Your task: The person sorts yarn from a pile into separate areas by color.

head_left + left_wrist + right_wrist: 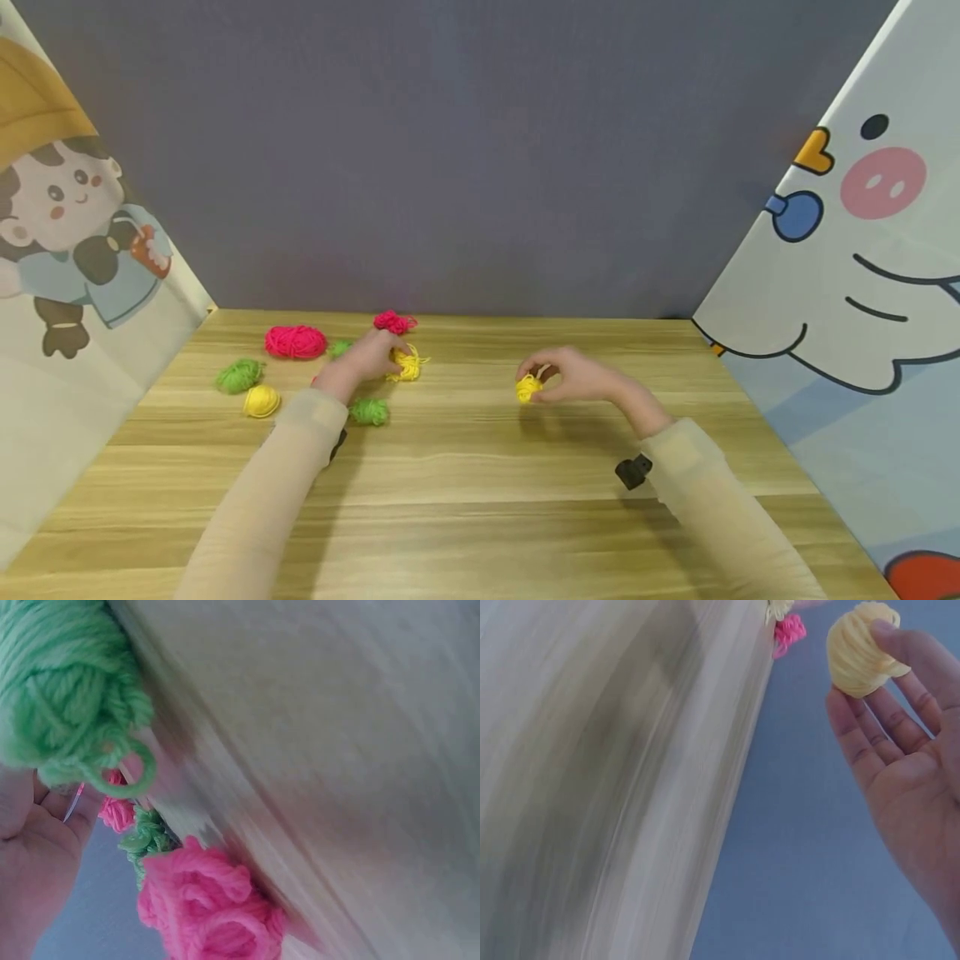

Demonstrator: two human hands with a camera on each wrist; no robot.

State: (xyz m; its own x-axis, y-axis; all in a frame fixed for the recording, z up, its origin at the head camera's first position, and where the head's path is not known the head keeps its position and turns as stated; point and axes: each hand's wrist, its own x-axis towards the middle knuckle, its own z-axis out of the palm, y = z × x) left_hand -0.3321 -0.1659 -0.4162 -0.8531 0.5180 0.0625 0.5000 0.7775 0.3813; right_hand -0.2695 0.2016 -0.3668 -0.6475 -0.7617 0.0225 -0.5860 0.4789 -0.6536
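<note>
My right hand (573,375) pinches a wound yellow yarn ball (862,649) between thumb and fingertips, raised above the table with a shadow under it. Over to the left, my left hand (367,358) has its thumb and fingers around the edge of a looser yellow yarn bundle (407,365) with stray strands. In the left wrist view a green yarn ball (67,697) covers most of those fingers, and the yellow bundle is hidden there. Just behind the left hand lies a small pink yarn bundle (393,322); a green yarn ball (370,411) sits under its wrist.
Further left are a large pink skein (296,342), a green yarn bundle (240,376) and a yellow yarn ball (262,401). Another green bundle (340,347) is half hidden beside the left hand. A grey panel (480,167) stands along the wooden table's (465,467) back edge.
</note>
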